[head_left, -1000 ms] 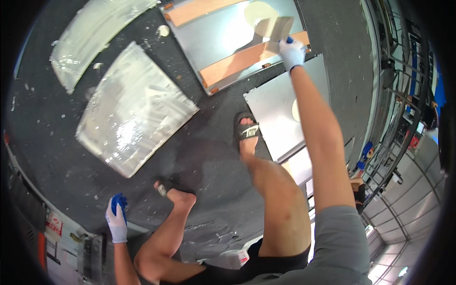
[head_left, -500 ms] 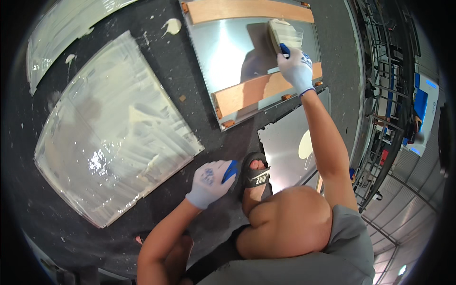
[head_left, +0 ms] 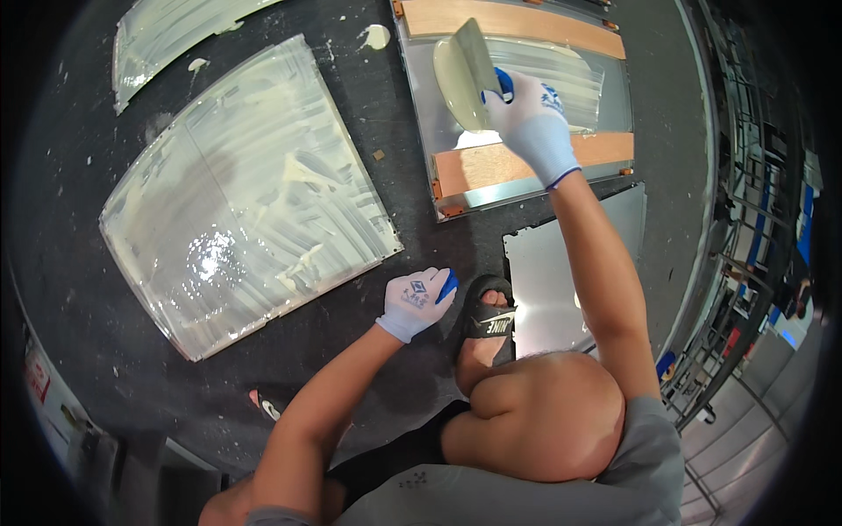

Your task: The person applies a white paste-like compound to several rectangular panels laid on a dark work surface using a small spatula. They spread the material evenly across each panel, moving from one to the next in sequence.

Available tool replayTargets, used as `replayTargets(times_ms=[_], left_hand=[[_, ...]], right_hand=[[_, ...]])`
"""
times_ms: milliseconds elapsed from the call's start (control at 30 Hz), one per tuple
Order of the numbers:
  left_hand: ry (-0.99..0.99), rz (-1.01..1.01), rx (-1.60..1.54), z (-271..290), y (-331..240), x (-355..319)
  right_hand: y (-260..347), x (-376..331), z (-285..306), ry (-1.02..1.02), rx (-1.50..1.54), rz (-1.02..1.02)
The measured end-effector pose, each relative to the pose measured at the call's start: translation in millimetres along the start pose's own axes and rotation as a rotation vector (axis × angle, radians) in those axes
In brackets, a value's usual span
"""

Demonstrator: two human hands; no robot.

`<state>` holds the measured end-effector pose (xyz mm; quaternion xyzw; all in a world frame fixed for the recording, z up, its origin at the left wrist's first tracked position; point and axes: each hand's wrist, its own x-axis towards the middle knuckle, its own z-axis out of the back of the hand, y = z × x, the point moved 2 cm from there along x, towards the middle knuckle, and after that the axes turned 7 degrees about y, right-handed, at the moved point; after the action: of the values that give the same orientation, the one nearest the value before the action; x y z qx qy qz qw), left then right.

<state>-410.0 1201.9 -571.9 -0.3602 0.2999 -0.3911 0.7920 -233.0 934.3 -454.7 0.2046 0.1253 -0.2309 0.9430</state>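
Note:
In a white glove with a blue palm, my right hand (head_left: pixel 533 118) grips a wide flat spreader (head_left: pixel 478 61) tilted over a metal panel (head_left: pixel 619 101). A thick bead of cream paste (head_left: pixel 452 83) gathers along the blade's left side. To the right of the blade, a thin streaked layer of paste (head_left: pixel 561 83) covers the metal between two wooden strips, the far one (head_left: pixel 517 19) and the near one (head_left: pixel 517 165). My left hand (head_left: pixel 416 302), gloved alike, is a loose fist above the dark floor near my sandalled foot (head_left: pixel 489 307), with nothing seen in it.
On the left lies a large curved panel (head_left: pixel 237 193) smeared with cream paste; part of another coated panel (head_left: pixel 175 35) is beyond it. A bare metal sheet (head_left: pixel 548 272) lies beside my foot. Paste blobs (head_left: pixel 375 37) spot the floor. Metal racks (head_left: pixel 754 175) stand at the right.
My right hand has drawn the spreader leftward across the metal panel, leaving a streaked paste layer behind it. My left hand remains closed near my foot. The whole view has shifted somewhat.

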Motion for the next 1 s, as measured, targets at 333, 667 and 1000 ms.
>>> replayTargets(times_ms=[333,667,1000], left_hand=[[-0.032,0.048,0.173,-5.0,-9.6,1.8],[0.126,-0.113,0.294,-10.7,-11.5,-2.2],[0.135,-0.140,0.376,-22.7,-6.2,-4.7]], right_hand=[[-13.3,1.3,-22.3,0.055,0.269,0.072],[-234.7,38.5,61.6,-0.072,0.149,-0.355],[-319.4,47.8,128.4,-0.287,-0.327,-0.494]])
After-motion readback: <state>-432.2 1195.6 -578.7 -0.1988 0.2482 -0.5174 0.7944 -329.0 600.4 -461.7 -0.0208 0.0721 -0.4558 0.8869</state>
